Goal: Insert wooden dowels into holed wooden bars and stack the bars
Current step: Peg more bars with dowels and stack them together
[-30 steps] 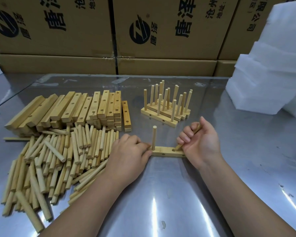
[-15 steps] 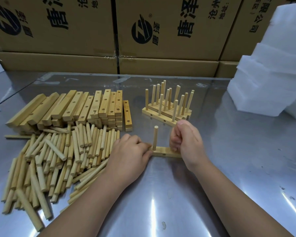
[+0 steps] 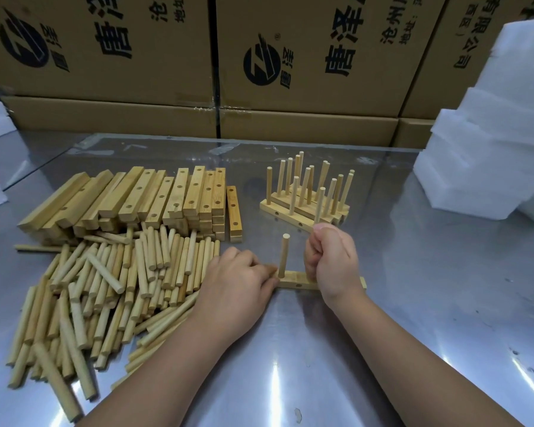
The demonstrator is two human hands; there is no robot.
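Pinching the bar's (image 3: 296, 280) left end, the left hand (image 3: 238, 288) rested while the right hand (image 3: 332, 260) clenched a hidden dowel.

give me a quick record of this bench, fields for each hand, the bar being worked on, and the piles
left hand: pinches the bar's left end
right hand: fist over the bar's middle, apparently holding a second dowel, mostly hidden
bar: flat on the table, one upright dowel seated near its left end
loose dowels: heap at left
empty bars: stacked behind the heap
finished bars: stacked behind the hands, dowels up
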